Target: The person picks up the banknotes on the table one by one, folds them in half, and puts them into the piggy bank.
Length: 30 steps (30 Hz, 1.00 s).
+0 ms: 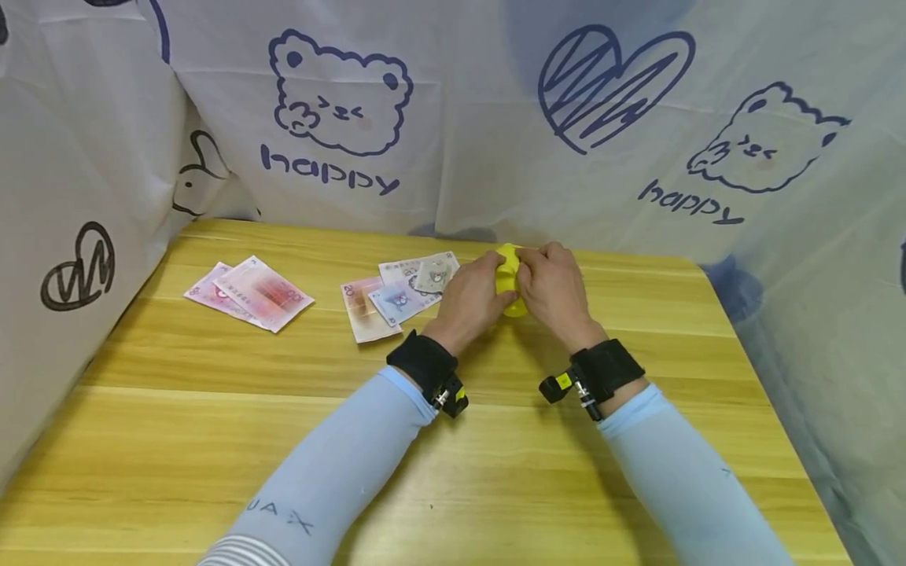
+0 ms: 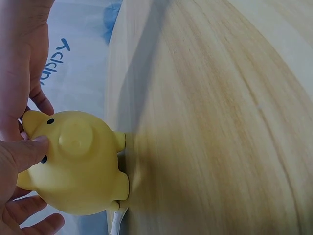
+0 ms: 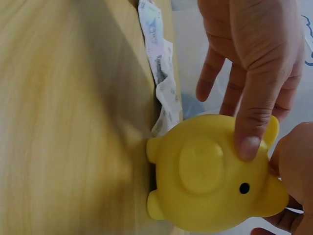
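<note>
Far left on tabletop (image 1: 233,377): pink banknotes (image 1: 266,295), overlapping pair. Next: mixed banknotes (image 1: 392,303), overlapping, just beside left hand (image 1: 473,299). Left fingers: clamped on upper head of yellow pig (image 3: 203,203), thumb on brow. Pig: upright, feet on tabletop; likely light, stiff, smooth, somewhat slippery; best hold, broad rounded sides. Lies between both hands, below fingers. Right hand (image 1: 555,287): thumb on brow, clamped likewise, some fingers spread behind.

The pig (image 3: 200,208) is yellow with black eyes (image 3: 244,188), the sleeves (image 1: 361,464) pale blue, the table (image 1: 191,424) yellow wood-grained.
</note>
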Each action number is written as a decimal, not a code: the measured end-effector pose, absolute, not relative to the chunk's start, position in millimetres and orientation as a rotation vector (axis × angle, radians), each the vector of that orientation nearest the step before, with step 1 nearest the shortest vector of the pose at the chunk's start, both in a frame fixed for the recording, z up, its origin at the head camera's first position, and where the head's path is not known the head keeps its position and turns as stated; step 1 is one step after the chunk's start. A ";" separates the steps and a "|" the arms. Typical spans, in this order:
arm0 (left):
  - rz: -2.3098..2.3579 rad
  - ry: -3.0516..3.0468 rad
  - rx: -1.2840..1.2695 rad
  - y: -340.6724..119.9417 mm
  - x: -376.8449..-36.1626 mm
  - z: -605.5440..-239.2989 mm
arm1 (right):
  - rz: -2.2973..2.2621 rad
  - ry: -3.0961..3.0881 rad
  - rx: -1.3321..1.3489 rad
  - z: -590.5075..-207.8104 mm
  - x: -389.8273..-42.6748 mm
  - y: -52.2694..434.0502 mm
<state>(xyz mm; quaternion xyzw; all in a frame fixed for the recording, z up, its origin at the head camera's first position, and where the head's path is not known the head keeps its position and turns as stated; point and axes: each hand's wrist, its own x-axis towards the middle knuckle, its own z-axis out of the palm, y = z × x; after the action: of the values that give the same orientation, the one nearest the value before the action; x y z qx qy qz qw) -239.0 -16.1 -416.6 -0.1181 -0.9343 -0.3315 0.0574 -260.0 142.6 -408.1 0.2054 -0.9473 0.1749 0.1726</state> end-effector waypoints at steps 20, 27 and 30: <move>-1.013 -2.870 -0.321 -13.2 -238.0 -415.2 | 0.641 -2.793 0.456 -406.6 -259.3 144.8; -1.037 -2.865 -0.345 -19.0 -230.6 -416.1 | 0.704 -2.664 0.420 -407.8 -252.4 145.0; -1.058 -2.866 -0.308 -33.2 -224.7 -414.1 | 0.748 -2.586 0.412 -404.9 -244.1 145.7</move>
<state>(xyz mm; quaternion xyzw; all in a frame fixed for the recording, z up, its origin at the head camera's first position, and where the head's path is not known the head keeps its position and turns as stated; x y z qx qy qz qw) -224.7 -33.2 -414.1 -0.1003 -0.9328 -0.3443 0.0356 -244.1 145.7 -404.9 0.1479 -0.9289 0.2687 0.2075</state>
